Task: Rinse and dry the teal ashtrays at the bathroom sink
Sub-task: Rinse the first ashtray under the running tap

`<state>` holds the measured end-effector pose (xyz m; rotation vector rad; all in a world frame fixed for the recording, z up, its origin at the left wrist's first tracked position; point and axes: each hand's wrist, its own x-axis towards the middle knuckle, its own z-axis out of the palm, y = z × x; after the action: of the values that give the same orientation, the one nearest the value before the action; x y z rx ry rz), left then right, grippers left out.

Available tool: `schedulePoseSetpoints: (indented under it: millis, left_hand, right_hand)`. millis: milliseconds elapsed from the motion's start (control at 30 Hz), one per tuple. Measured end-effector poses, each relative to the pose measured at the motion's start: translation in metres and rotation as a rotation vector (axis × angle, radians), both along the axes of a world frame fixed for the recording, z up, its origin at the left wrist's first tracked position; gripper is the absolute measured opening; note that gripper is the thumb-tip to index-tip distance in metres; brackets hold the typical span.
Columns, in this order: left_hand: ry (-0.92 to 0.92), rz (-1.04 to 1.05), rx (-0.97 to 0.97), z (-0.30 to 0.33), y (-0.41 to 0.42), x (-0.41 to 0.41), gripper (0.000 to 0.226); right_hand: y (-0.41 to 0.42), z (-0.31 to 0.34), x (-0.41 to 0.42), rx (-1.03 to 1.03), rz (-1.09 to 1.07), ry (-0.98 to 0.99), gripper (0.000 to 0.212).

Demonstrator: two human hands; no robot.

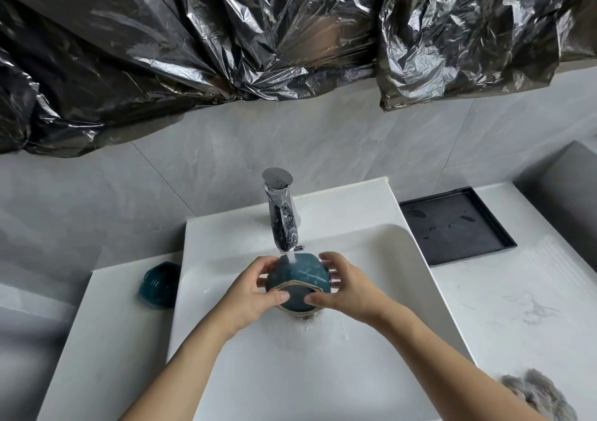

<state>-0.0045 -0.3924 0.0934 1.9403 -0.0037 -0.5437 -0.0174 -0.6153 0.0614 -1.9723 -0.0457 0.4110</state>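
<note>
A teal ashtray (300,278) is held upside down over the white sink basin (397,259), its unglazed foot ring facing me. My left hand (255,294) grips its left side and my right hand (347,288) grips its right side, thumbs on the base. Water runs from the chrome faucet (281,214) onto the ashtray's far side and splashes down below it. A second teal ashtray (160,285) rests on the counter left of the basin, apart from both hands.
A black rectangular tray (455,227) lies on the white counter to the right of the sink. A grey cloth (539,391) sits at the counter's near right corner. Black plastic sheeting (226,49) hangs over the wall above.
</note>
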Motion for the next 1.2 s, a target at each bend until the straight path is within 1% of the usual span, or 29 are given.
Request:
schedulePoseSetpoints:
  millis: [67,233,367,500,600,633,667,733,800,867,900,967,1067,1133,1200]
  left_hand:
    - [0.060,0.040,-0.066,-0.005,0.002,-0.002,0.061]
    - [0.199,0.085,-0.175,-0.015,0.004,-0.004,0.064]
    - [0.253,0.111,-0.216,-0.014,0.006,-0.003,0.063]
    - [0.261,0.118,-0.220,-0.006,0.008,0.002,0.055]
    - [0.241,0.096,-0.121,0.008,0.008,0.008,0.038]
    - [0.189,0.087,-0.044,0.013,0.007,0.010,0.034]
    - [0.098,0.080,0.058,0.020,0.006,0.013,0.034]
    - [-0.177,0.095,0.261,0.039,0.002,0.018,0.046]
    - [-0.468,0.087,0.338,0.062,-0.005,0.023,0.057]
    - [-0.676,0.006,0.404,0.083,-0.016,0.030,0.067]
    - [-0.749,-0.049,0.455,0.091,-0.023,0.034,0.069]
    - [-0.821,-0.137,0.537,0.101,-0.036,0.039,0.068]
    - [-0.786,-0.180,0.594,0.099,-0.046,0.040,0.065]
    - [-0.800,-0.190,0.626,0.094,-0.047,0.037,0.064]
    - [-0.824,-0.266,0.695,0.088,-0.047,0.032,0.064]
  right_hand:
    - [-0.003,-0.004,-0.004,0.029,-0.009,0.015,0.066]
    - [0.001,0.000,-0.007,0.037,-0.033,-0.014,0.061]
    - [0.003,0.007,-0.001,-0.002,-0.039,-0.057,0.052]
    - [0.008,0.018,0.006,-0.045,-0.048,-0.067,0.039]
    - [0.014,0.024,0.009,-0.016,-0.086,-0.024,0.033]
    - [0.016,0.025,0.010,-0.005,-0.099,-0.003,0.035]
    - [0.018,0.025,0.010,0.012,-0.116,0.024,0.037]
    - [0.019,0.025,0.010,0.075,-0.156,0.095,0.041]
    - [0.021,0.025,0.010,0.177,-0.209,0.174,0.043]
    - [0.021,0.026,0.009,0.255,-0.258,0.231,0.047]
    - [0.020,0.027,0.009,0.271,-0.275,0.244,0.048]
    - [0.018,0.028,0.009,0.276,-0.305,0.255,0.048]
    - [0.013,0.031,0.008,0.270,-0.334,0.278,0.054]
    - [0.010,0.032,0.006,0.271,-0.341,0.294,0.059]
    - [0.009,0.033,0.005,0.279,-0.356,0.319,0.053]
